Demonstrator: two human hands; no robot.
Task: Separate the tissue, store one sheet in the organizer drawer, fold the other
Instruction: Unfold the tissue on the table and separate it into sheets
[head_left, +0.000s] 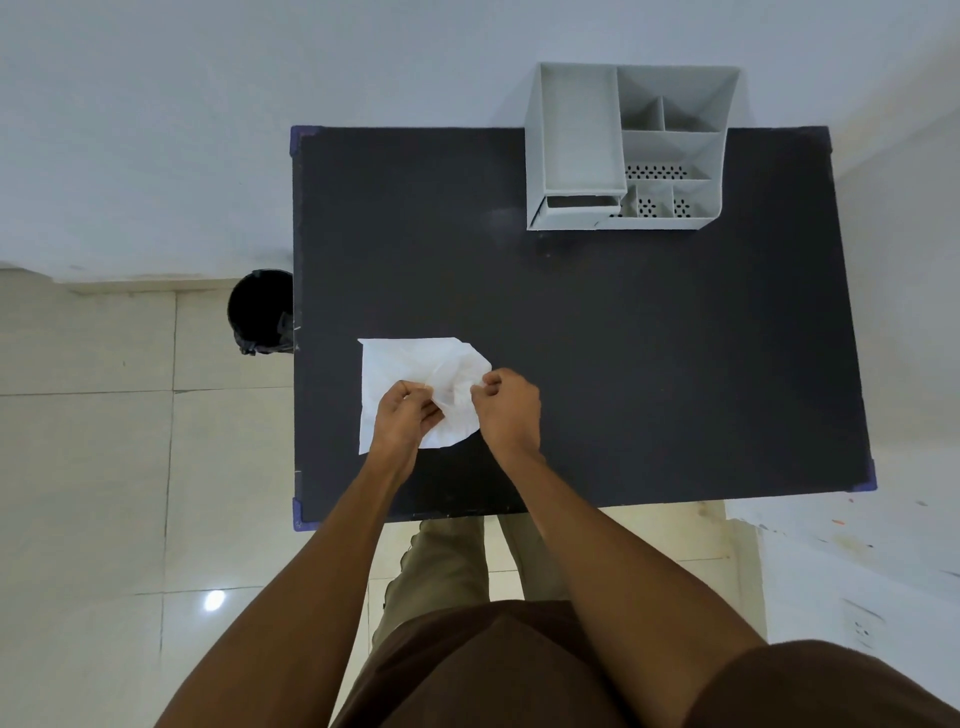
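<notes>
Tissue pinched at its crumpled middle, plies not yet parted.

The tissue (415, 364) is spread on the near-left part of the black tabletop (675, 364), flat along its far and left edges and puckered where it is gripped. It is judged to be very light, limp and easily torn, so a gentle peel from one corner or free edge is called for rather than a pull from the bunched centre. The left hand (402, 415) is closed on the paper from the left, and the right hand (506, 408) is closed on a fold from the right, fingertips pinched. The grey organizer (670, 150) is set well apart at the far right of the tabletop, its small drawer (582, 203) seen slightly pulled out at the front. A dark bin (260, 312) is seen on the floor beside the tabletop's left edge.
</notes>
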